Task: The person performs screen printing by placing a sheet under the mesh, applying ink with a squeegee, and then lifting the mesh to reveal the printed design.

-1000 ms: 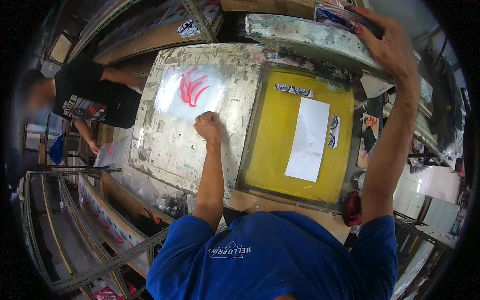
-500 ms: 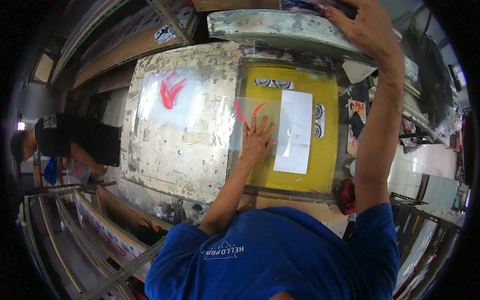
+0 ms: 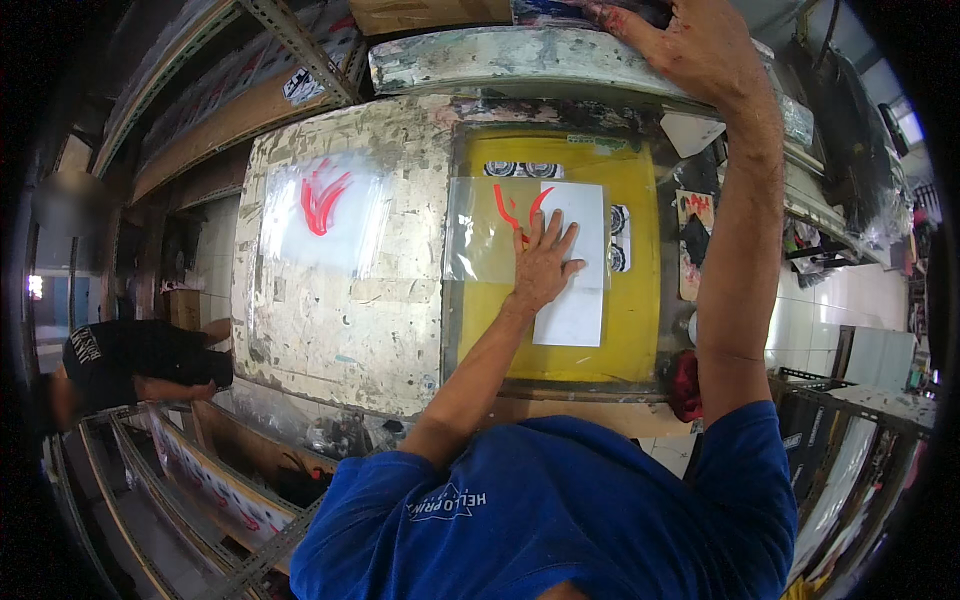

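My left hand (image 3: 545,258) lies flat with fingers spread on a clear plastic sheet (image 3: 470,235) bearing red strokes. The sheet overlaps a white paper (image 3: 568,325) on a yellow panel (image 3: 630,345). Black-and-white printed strips (image 3: 620,240) lie beside and above the paper. Raised at the top edge, my right hand (image 3: 700,50) has red stains on its thumb side. It is closed at a dark, bluish thing (image 3: 560,10) cut off by the picture; what it grips is hidden. Another clear sheet with red strokes (image 3: 325,210) lies on the left.
The left sheet lies on a paint-worn pale board (image 3: 340,330). A long whitish beam (image 3: 480,60) runs behind. Metal shelves (image 3: 200,90) stand at the left. A person in black (image 3: 150,365) stands there. A red cloth (image 3: 685,385) hangs near the panel's right corner.
My left hand and the clear sheet have moved right across the yellow panel, over more of the white paper. My right hand stays raised at the top. The other person has shifted at the left.
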A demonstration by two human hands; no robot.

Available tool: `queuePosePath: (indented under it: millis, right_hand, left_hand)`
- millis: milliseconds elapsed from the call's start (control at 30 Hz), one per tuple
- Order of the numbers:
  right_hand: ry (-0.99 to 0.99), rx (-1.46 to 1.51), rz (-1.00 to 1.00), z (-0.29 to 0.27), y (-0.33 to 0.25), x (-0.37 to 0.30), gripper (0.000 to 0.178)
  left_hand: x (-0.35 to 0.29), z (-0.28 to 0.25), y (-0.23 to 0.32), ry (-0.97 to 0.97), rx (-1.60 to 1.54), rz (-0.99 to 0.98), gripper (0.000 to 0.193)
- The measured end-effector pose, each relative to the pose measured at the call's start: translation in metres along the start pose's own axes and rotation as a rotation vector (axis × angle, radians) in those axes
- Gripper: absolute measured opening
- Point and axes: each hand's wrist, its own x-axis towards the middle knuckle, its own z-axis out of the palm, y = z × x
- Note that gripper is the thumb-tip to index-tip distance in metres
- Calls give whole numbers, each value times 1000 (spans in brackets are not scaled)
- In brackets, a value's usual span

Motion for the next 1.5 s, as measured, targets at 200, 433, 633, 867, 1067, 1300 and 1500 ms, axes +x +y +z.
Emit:
queuePosePath:
  millis: [200,433,633,867,1067,1300,1500]
  right_hand:
    - [15,-21,8,-1,-4,-3,40]
    - [19,-13,-24,0,-1,-4,41]
    - [-183,-21,142,-28,-51,-22,41]
    - [202,-61,-235,56,-3,-123,41]
    - [-92,67,-49,113,-2,-206,41]
    - [-378,-112,-24,199,27,-266,59]
    - [-274,-43,39,236,62,-232,74]
  left_hand:
    - [2,4,2,16,28,3,67]
    - [7,3,5,-22,85,9,67]
    - [8,-52,14,341,-207,-41,73]
    - [-33,-156,25,936,-1394,-56,105]
    - [-133,-98,-13,449,-1185,-603,83]
    - [-163,-47,-44,508,-258,-319,83]
    - [-168,-52,-41,439,-187,-370,74]
